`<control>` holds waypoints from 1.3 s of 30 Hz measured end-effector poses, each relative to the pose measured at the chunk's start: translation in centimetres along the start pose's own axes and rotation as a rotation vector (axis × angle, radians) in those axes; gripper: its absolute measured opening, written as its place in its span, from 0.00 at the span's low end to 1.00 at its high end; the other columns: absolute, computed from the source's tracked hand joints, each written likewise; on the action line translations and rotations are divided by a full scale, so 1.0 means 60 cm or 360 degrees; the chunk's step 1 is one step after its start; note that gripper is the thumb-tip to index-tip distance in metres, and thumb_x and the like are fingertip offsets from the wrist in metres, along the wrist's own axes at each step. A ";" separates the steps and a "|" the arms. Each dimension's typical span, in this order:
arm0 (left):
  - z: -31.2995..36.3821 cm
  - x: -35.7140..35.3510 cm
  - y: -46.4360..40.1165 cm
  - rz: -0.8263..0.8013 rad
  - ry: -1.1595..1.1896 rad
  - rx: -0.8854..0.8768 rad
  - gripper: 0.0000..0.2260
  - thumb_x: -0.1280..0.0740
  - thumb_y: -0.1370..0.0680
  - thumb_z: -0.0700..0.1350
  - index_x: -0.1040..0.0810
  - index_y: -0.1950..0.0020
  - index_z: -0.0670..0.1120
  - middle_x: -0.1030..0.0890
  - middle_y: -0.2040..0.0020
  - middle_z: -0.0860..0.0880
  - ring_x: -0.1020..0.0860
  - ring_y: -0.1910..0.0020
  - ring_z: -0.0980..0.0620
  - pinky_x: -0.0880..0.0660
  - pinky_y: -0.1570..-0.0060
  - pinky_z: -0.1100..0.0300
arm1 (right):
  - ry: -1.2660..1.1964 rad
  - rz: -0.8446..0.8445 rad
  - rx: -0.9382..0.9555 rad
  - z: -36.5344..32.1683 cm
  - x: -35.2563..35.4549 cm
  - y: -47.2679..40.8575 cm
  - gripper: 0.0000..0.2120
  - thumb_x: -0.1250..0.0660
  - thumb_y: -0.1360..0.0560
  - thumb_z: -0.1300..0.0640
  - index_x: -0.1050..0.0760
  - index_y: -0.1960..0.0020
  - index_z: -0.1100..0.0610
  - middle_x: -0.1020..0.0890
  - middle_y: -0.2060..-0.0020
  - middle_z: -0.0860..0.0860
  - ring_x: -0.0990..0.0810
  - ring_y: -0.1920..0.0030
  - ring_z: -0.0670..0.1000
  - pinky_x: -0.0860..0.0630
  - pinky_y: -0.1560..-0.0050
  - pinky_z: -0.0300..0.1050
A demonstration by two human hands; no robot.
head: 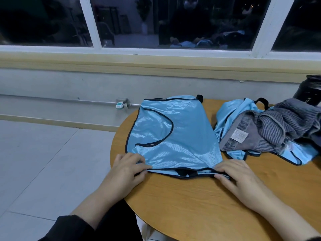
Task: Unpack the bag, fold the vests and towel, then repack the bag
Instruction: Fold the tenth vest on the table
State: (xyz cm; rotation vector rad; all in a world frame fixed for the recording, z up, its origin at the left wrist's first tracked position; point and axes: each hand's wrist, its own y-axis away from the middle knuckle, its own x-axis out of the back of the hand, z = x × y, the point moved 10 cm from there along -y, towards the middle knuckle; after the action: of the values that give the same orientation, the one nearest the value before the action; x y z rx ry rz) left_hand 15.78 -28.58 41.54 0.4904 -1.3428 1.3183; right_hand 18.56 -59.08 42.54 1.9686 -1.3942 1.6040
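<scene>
A light-blue vest (175, 134) with dark trim lies flat on the round wooden table (191, 206), folded in half lengthwise. My left hand (125, 173) pinches its near-left corner between thumb and fingers. At the near-right corner my right hand (238, 178) pinches the hem in the same way. More blue vest fabric (231, 110) lies crumpled at the right, partly under a grey striped towel (271, 129) with a white label. No bag can be made out with certainty.
A black bottle (311, 91) stands at the table's far right edge. Behind the table runs a wall with a window sill (156, 63) and a pipe fitting (120, 104). Tiled floor (43, 162) spreads to the left.
</scene>
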 end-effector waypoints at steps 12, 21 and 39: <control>-0.008 0.117 -0.005 0.0347 0.0726 0.0505 0.06 0.32 0.21 0.49 0.22 0.52 0.62 0.19 0.53 0.64 0.22 0.52 0.62 0.30 0.55 0.73 | -0.0807 0.0372 -0.0374 -0.061 0.096 -0.034 0.07 0.33 0.27 0.53 0.22 0.55 0.41 0.20 0.68 0.40 0.25 0.68 0.39 0.32 0.66 0.30; -0.107 0.134 -0.322 0.0128 0.0464 0.0527 0.06 0.34 0.17 0.48 0.23 0.41 0.57 0.20 0.56 0.58 0.22 0.57 0.60 0.32 0.62 0.73 | -0.0625 0.0528 -0.0817 0.085 0.141 -0.293 0.06 0.31 0.20 0.52 0.19 0.52 0.53 0.15 0.55 0.57 0.20 0.52 0.59 0.30 0.62 0.40; -0.143 -0.185 -0.374 -0.0648 -0.0280 0.0181 0.29 0.55 0.17 0.65 0.51 0.17 0.58 0.54 0.17 0.58 0.57 0.18 0.58 0.58 0.20 0.50 | 0.0419 -0.0512 -0.0565 0.124 -0.172 -0.363 0.33 0.61 0.18 0.34 0.57 0.17 0.45 0.59 0.18 0.43 0.63 0.19 0.44 0.64 0.19 0.51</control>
State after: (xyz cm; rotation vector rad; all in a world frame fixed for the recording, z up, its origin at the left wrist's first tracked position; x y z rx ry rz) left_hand 41.86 -31.85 38.65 0.9239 -1.2312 1.0336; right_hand 40.78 -47.75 38.83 1.6110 -1.1040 1.3087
